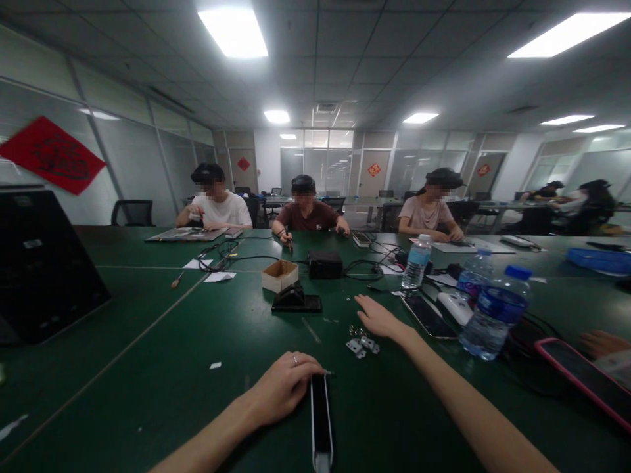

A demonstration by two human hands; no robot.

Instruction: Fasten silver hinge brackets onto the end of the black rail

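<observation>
My left hand (286, 389) is closed at the far end of a long, narrow black bar with silver edges (321, 417). The bar lies lengthwise toward me, and a small thin piece juts out by the fingertips, too small to name. Stretched forward over the green table, my right hand (378, 318) has its fingers extended, with nothing visible in them. Just below that hand lie several silver metal brackets (362, 346) and a few small brass-coloured parts (355, 331). A tiny ring (348, 299) rests beside its fingertips.
Ahead are an open cardboard box (280, 276), a black stand (296, 302) and a black box (325, 265). Water bottles (494, 315), a phone (428, 316) and cables crowd the right. A black case (46, 269) stands left. Several people sit across the table (162, 368).
</observation>
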